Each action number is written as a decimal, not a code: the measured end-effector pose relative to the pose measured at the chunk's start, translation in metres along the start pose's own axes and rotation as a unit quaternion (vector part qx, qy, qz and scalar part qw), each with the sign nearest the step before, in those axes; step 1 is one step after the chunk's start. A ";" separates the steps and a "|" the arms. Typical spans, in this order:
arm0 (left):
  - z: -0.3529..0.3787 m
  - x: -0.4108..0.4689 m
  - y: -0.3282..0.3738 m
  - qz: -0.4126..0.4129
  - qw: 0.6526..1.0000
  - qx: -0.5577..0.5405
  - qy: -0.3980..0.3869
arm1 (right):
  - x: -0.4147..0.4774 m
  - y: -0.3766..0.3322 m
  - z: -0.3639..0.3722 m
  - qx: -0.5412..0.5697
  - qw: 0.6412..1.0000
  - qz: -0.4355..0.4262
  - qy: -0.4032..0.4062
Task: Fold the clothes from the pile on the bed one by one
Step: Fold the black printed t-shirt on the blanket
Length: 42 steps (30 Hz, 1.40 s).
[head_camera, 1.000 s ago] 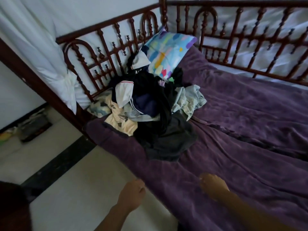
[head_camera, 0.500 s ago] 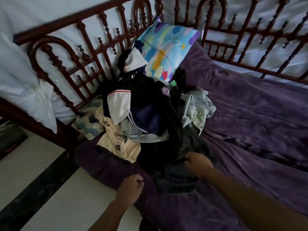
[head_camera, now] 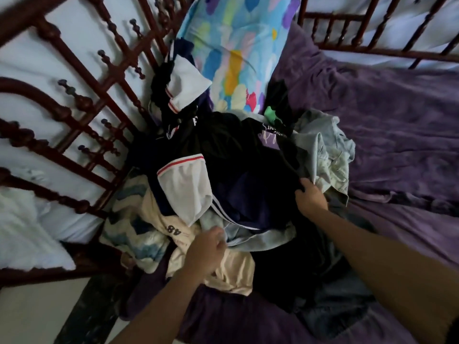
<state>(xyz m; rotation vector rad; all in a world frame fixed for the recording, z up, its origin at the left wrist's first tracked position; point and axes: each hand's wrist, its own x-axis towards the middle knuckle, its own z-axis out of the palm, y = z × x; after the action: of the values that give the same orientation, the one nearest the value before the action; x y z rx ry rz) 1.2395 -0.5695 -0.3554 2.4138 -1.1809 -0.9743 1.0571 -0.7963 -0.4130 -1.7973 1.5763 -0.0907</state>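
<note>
Purple bed cover (head_camera: 397, 135) fills the right half of the frame, rumpled, w/ the clothes pile (head_camera: 238, 170) heaped at frame ctr. The pile sits against the dark wooden bed rail (head_camera: 74, 108) on the left and the multicolour pillow (head_camera: 238, 53) at top ctr. Right hand (head_camera: 310, 198) reaches in from lower right. Its grip is closed, thumb and fingers curled on a fold of the black garment (head_camera: 238, 145) at the pile's right side, just beside the pale blue shirt (head_camera: 327, 155) crumpled at the pile's right edge. Left hand (head_camera: 206, 249) comes up from bottom ctr, fingers curled in, over the cream shirt (head_camera: 231, 271) printed w/ "48". Its fingertips are at the edge of a grey-blue cloth (head_camera: 260, 238), but can't tell if that grip has hold of anything. White sleeve w/ red stripe (head_camera: 186, 189), on a navy top, lies on the pile left of ctr. A second white piece w/ red trim (head_camera: 186, 85) sits higher, touching the pillow's left side. Blue-and-white zigzag cloth (head_camera: 131, 232) lies at the pile's lower left, next to the rail. White fabric (head_camera: 37, 58) shows behind the rail spindles at upper left. Pale floor (head_camera: 29, 319) fills the lower left corner.
</note>
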 end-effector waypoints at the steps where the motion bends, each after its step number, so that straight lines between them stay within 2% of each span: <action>1: -0.007 0.012 0.004 0.017 1.000 0.005 0.011 | -0.015 -0.004 0.003 -0.006 0.999 -0.044 0.013; 4: -0.023 0.055 0.030 0.073 0.996 0.019 0.056 | -0.078 -0.002 0.007 -0.065 0.980 -0.186 -0.018; 7: -0.024 0.094 0.066 0.145 0.982 0.084 0.088 | -0.137 0.033 0.003 -0.176 0.932 -0.317 -0.028; 9: -0.014 0.108 0.086 0.208 0.951 0.224 0.050 | -0.166 0.064 -0.007 -0.238 0.921 -0.301 -0.064; 11: 0.008 0.110 0.100 0.250 0.898 0.359 -0.046 | -0.190 0.104 -0.011 -0.257 0.932 -0.242 -0.085; 13: 0.039 0.097 0.098 0.247 0.849 0.445 -0.140 | -0.209 0.142 -0.015 -0.255 0.946 -0.148 -0.131; 14: 0.053 0.086 0.091 0.232 0.838 0.466 -0.168 | -0.217 0.157 -0.016 -0.271 0.943 -0.117 -0.154; 17: 0.086 0.043 0.052 0.176 0.844 0.463 -0.204 | -0.236 0.185 -0.019 -0.281 0.935 -0.056 -0.209; 21: 0.099 -0.023 -0.003 0.098 0.856 0.431 -0.269 | -0.248 0.191 -0.013 -0.299 0.918 -0.031 -0.259; 24: 0.091 -0.054 -0.020 0.077 0.880 0.385 -0.269 | -0.246 0.185 -0.005 -0.306 0.899 -0.028 -0.312; 26: 0.079 -0.055 -0.019 0.064 0.911 0.322 -0.251 | -0.234 0.174 -0.006 -0.308 0.895 -0.027 -0.322; 28: 0.066 -0.046 -0.012 0.051 0.937 0.267 -0.219 | -0.212 0.155 -0.010 -0.300 0.908 -0.040 -0.288; 33: 0.037 0.006 0.005 0.084 0.976 0.197 -0.047 | -0.135 0.074 -0.029 -0.256 0.952 -0.117 -0.123; 35: 0.021 0.035 0.012 0.107 0.975 0.196 0.012 | -0.102 0.039 -0.034 -0.243 0.957 -0.139 -0.079; 37: 0.005 0.068 0.016 0.137 0.961 0.239 0.038 | -0.073 0.010 -0.034 -0.246 0.955 -0.151 -0.064; 42: -0.002 0.127 0.020 0.211 0.870 0.443 -0.042 | -0.035 -0.010 -0.010 -0.257 0.952 -0.130 -0.102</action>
<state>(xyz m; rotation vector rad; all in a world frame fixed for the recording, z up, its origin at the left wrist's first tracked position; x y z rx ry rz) 1.2853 -0.6812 -0.4007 2.4833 -2.4748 -0.4225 1.0517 -0.7699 -0.3866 -2.3239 1.2803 0.4084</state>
